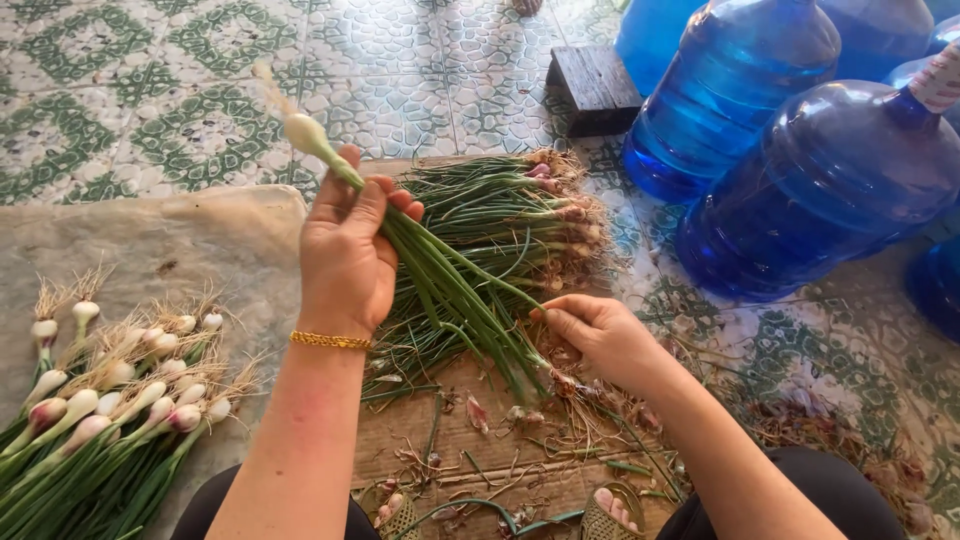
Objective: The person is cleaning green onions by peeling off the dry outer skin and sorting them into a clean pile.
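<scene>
1. Onions fill the scene: the left hand (345, 250) lifts 1 small bunch of green onions (440, 275) above the floor, its grip pressed shut around the stalks just below the bulb (306, 132), so the white bulb and its roots stick up and away from the person while the leaves hang down toward the lap.
2. The right hand (600, 335) sits lower, its grip pinching a leaf of that same bunch between thumb and fingertips, which suits stripping or pulling off a loose outer layer; the held bunch slants between the 2 hands.
3. Behind the hands, a heap of uncleaned onions (500, 215) lies on a piece of cardboard (470, 440), bulbs pointing right, within easy reach.
4. At the left, a pile of cleaned onions (120, 400) rests on a pale cloth (180, 245), bulbs all turned the same way, kept well apart from the dirty heap.
5. Peelings and roots (570, 400) litter the cardboard under the right hand, where they would fall from the work.
6. Several blue water jugs (800, 170) and a small dark wooden stool (595, 88) stand on the patterned tile floor (150, 90), clear of the onions.
</scene>
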